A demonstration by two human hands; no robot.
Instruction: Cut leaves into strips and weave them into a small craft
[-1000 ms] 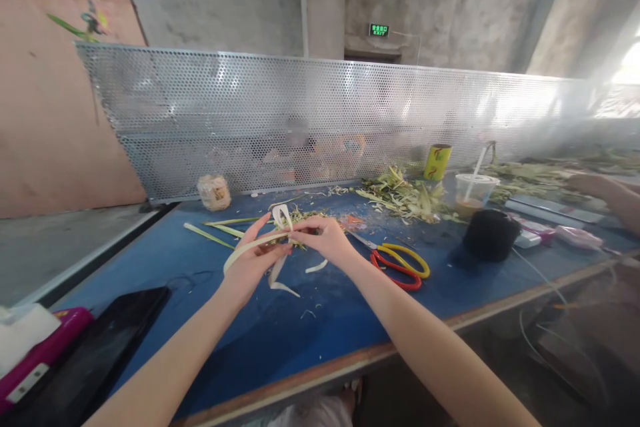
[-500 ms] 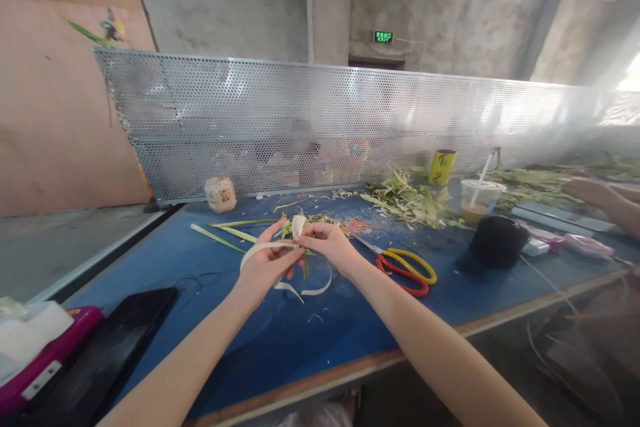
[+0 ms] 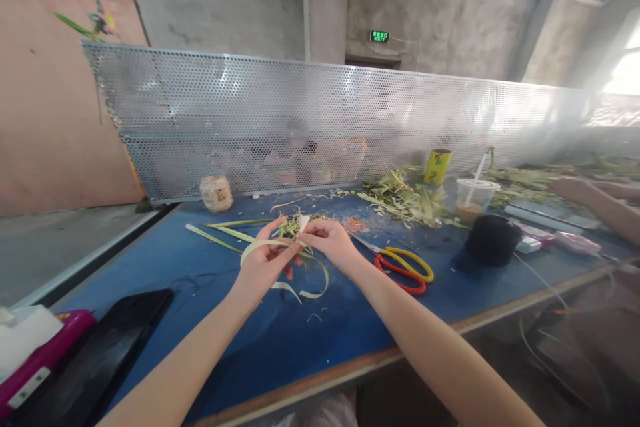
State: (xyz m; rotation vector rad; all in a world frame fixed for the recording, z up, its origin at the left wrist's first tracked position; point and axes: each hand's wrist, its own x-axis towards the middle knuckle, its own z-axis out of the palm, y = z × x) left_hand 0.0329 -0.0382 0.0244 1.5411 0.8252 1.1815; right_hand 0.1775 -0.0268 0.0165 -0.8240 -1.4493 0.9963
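My left hand [image 3: 263,268] pinches a pale leaf strip [image 3: 256,246] between thumb and fingers, and the strip curves over the back of those fingers. My right hand [image 3: 327,240] meets it fingertip to fingertip, closed on the same strip, whose folded white end stands up between them. Loose tails of strip [image 3: 316,292] hang in a loop below the hands. Behind the fingers lies a heap of plant shreds [image 3: 287,225]. Scissors [image 3: 404,268] with one red and one yellow handle lie to the right. Several green-white stalks [image 3: 214,238] rest to the left.
On the blue table [image 3: 300,360] stand a jar [image 3: 217,193], a pile of leaf scraps [image 3: 405,200], a yellow can [image 3: 438,167], a drink cup [image 3: 470,207] and a black roll [image 3: 493,240]. A phone-like black slab [image 3: 120,333] lies left. Another person's hand [image 3: 575,190] works at far right.
The upright end of the strip between my fingertips has changed from a rounded loop to a narrower, pointed shape. Both hands keep their pinch; the view has shifted slightly.
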